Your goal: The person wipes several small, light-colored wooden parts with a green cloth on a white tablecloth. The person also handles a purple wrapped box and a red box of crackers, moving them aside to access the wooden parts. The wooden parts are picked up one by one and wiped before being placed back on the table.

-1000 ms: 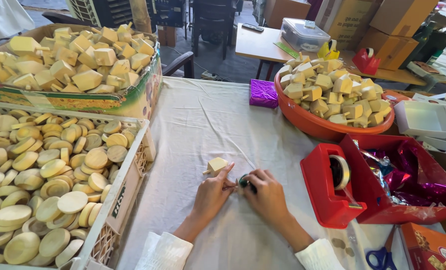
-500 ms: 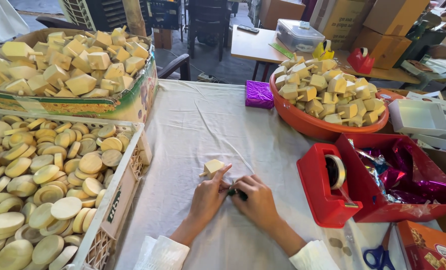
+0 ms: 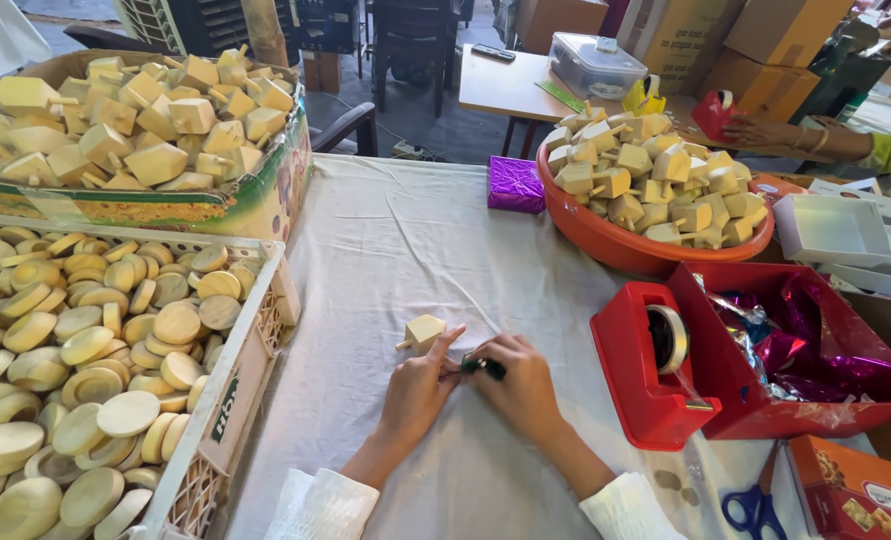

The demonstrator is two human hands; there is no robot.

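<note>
My left hand point(image 3: 417, 388) and my right hand point(image 3: 518, 384) meet on the white cloth point(image 3: 385, 250), fingers pinched together on a small dark green object point(image 3: 483, 367) between them. A pale wooden cube piece with a peg point(image 3: 423, 331) lies on the cloth just beyond my left fingertips. What lies under my palms is hidden.
A white crate of round wooden discs point(image 3: 85, 360) and a box of wooden cube pieces point(image 3: 125, 120) stand at left. An orange bowl of cube pieces point(image 3: 655, 190), a purple wrapped box point(image 3: 515, 184), a red tape dispenser point(image 3: 650, 370), a red tray of shiny foil point(image 3: 815, 350) and blue scissors point(image 3: 750, 510) sit at right. Another person's hand point(image 3: 765, 130) rests far right.
Both hands slid slightly nearer me and closed together over the small dark object. The wooden cube piece stayed where it was.
</note>
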